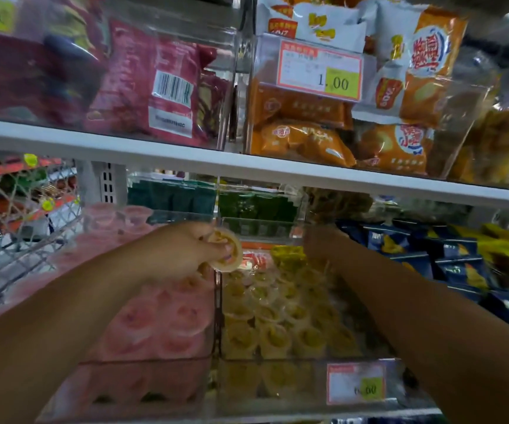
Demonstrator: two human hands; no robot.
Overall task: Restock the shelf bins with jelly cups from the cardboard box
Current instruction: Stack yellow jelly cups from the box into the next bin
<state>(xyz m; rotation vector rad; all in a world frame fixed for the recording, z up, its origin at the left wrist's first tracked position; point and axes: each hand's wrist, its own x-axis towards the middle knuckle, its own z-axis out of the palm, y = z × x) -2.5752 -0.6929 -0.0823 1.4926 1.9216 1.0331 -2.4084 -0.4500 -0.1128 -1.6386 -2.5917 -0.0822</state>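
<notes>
My left hand (198, 250) holds a yellow jelly cup (227, 250) above the divider between two clear shelf bins. The left bin (143, 390) is packed with pink jelly cups (167, 319). The right bin (293, 384) holds several yellow jelly cups (277, 325). My right hand (323, 243) reaches deep into the back of the yellow bin, blurred and dark; I cannot tell whether it grips anything. The cardboard box is out of view.
A white shelf board (185, 154) runs just above my hands, carrying clear bins of red and orange snack bags. Green packs (256, 206) stand behind the jelly bins. Blue snack bags (449, 255) lie to the right, a wire basket (17, 228) to the left.
</notes>
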